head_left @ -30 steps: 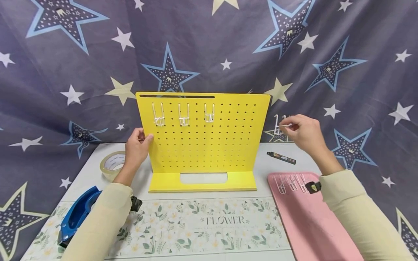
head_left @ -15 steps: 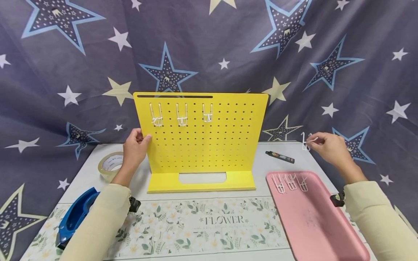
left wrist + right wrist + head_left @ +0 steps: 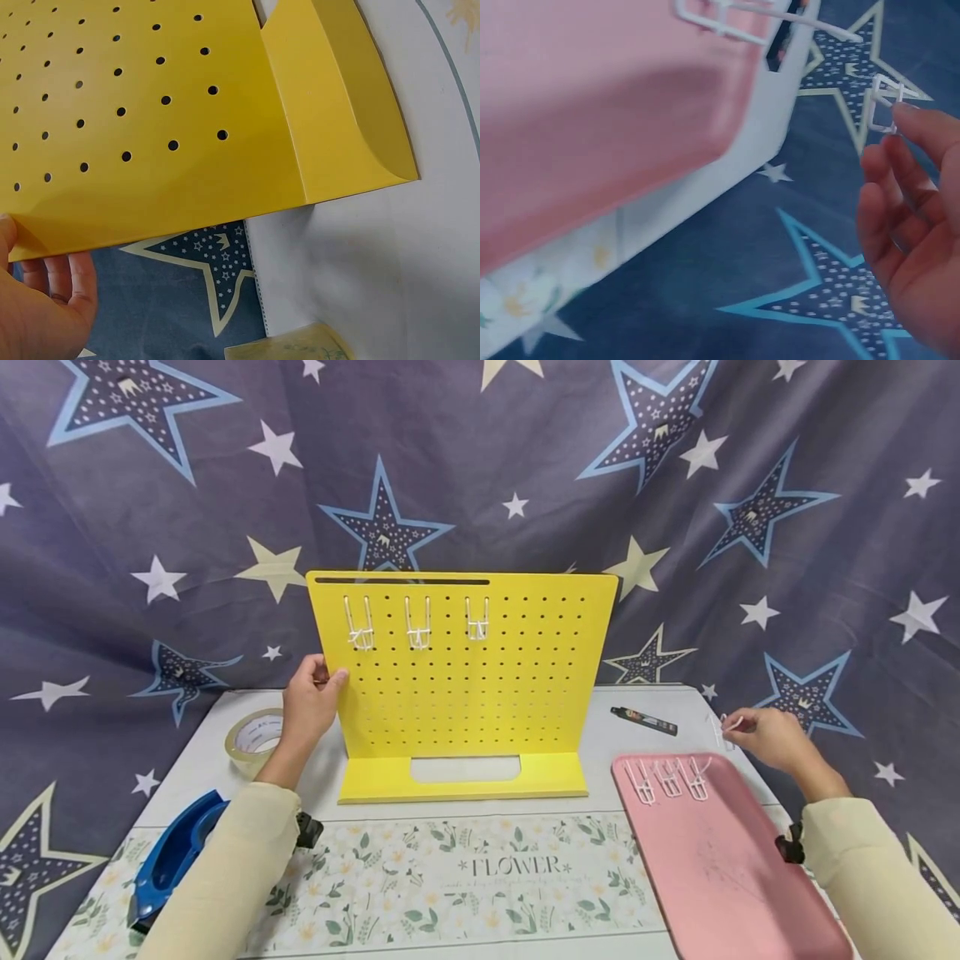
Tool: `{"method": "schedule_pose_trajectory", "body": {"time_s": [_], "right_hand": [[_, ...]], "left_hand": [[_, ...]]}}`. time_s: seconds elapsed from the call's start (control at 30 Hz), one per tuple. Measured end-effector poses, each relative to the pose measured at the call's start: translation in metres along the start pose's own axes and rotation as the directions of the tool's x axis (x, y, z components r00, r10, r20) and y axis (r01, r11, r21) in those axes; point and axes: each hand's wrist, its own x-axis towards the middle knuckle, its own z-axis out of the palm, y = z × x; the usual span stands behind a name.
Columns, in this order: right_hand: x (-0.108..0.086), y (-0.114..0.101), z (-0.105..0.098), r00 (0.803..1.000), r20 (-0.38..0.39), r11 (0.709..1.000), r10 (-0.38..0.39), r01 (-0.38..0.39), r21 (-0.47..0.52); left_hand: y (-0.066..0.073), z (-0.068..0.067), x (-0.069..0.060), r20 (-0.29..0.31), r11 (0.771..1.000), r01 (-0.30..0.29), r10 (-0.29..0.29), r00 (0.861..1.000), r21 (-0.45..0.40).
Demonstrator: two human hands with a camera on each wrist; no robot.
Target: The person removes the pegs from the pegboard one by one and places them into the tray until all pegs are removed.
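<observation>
A yellow pegboard [image 3: 465, 693] stands upright on its base at the back of the table. My left hand [image 3: 311, 697] grips its left edge, thumb on the front and fingers behind, as the left wrist view also shows. Three white wire hooks [image 3: 417, 625] hang in the board's upper rows, left of middle. Off to the right, my right hand [image 3: 776, 743] pinches another white wire hook [image 3: 885, 105] between thumb and fingertips, above the far right edge of the table. Below and left of that hand lies a pink tray [image 3: 720, 860], with three wire hooks [image 3: 670, 779] at its far end.
A black marker-like stick [image 3: 643, 721] lies between board and tray. On the left are a roll of tape [image 3: 255, 739] and a blue tape dispenser [image 3: 176, 852]. A flowered strip [image 3: 450, 885] runs across the table's front. Star-patterned cloth [image 3: 465, 468] hangs behind.
My right hand has moved right and down, carrying the wire hook away from the board's right side to beyond the tray's far right corner. The left hand keeps its hold on the board.
</observation>
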Motion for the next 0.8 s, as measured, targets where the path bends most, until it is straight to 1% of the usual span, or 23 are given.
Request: {"method": "schedule_pose_trajectory", "body": {"time_s": [0.13,0.27,0.33,0.5,0.73,0.8], "right_hand": [[-0.006,0.008,0.013,0.997,0.072,0.999,0.042,-0.043,0.024],[-0.012,0.014,0.026,0.989,0.124,0.995,0.08,-0.087,0.054],[-0.015,0.015,0.033,0.987,0.132,0.993,0.091,-0.1,0.059],[-0.022,0.018,0.045,0.988,0.125,0.993,0.091,-0.099,0.058],[-0.023,0.021,0.051,0.978,0.177,0.991,0.114,-0.125,0.052],[-0.023,0.023,0.051,0.977,0.184,0.991,0.111,-0.121,0.048]], "left_hand": [[0.0,0.0,0.0,0.004,1.0,0.004,-0.004,1.0,-0.001],[0.0,0.0,0.0,-0.001,1.0,0.001,-0.001,1.0,0.0],[0.0,0.0,-0.001,0.0,1.0,0.0,0.0,1.0,-0.002],[0.001,-0.001,-0.001,0.007,1.0,0.001,0.0,1.0,-0.008],[0.001,-0.001,-0.002,0.006,1.0,-0.001,0.001,1.0,-0.007],[0.001,-0.001,-0.001,0.005,1.0,-0.002,0.002,1.0,-0.009]]}}
